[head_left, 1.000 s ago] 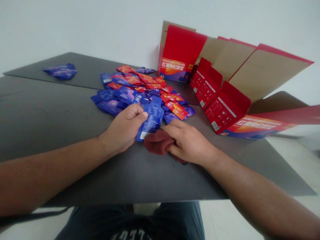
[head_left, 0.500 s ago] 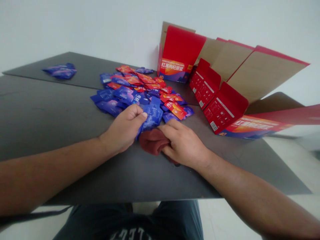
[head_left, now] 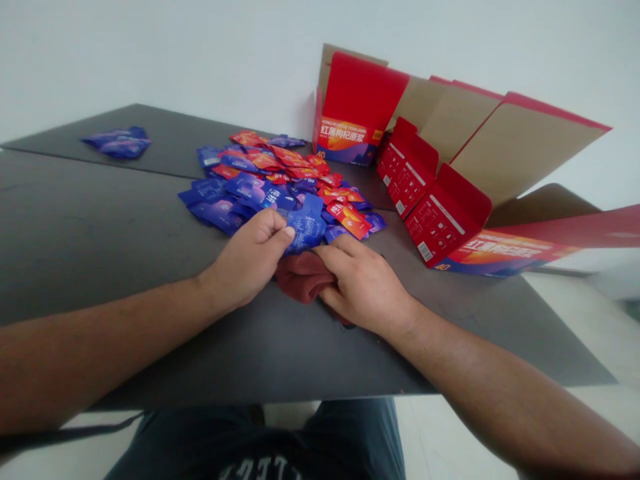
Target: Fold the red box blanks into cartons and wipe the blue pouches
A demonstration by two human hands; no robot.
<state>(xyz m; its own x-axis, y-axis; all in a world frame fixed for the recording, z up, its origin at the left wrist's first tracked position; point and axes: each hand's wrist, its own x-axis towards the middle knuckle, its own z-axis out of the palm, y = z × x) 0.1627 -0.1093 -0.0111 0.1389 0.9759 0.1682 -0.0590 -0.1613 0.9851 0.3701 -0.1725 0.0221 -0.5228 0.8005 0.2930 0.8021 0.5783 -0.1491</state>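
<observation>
Between thumb and fingers, my left hand (head_left: 253, 250) pinches a blue pouch (head_left: 307, 225), its back side with small print facing up. My right hand (head_left: 367, 283) is closed on a folded brown cloth (head_left: 303, 277), which lies against the pouch's near edge. Part of the cloth is tucked under my right fingers, and their tips are partly hidden. Just beyond both hands lies a heap of blue pouches (head_left: 263, 191) and red-orange pouches (head_left: 350, 219), overlapping on the dark table (head_left: 125, 227).
Open red cardboard boxes stand at the right: one upright at the back (head_left: 347, 137), others tilted with flaps out (head_left: 447, 213). A few blue pouches (head_left: 120, 142) lie apart at the far left. A pale wall (head_left: 200, 53) rises behind the table.
My right hand and the brown cloth have shifted slightly up and left along the pouch's near edge. My left hand keeps its pinch. The whole view has drifted slightly.
</observation>
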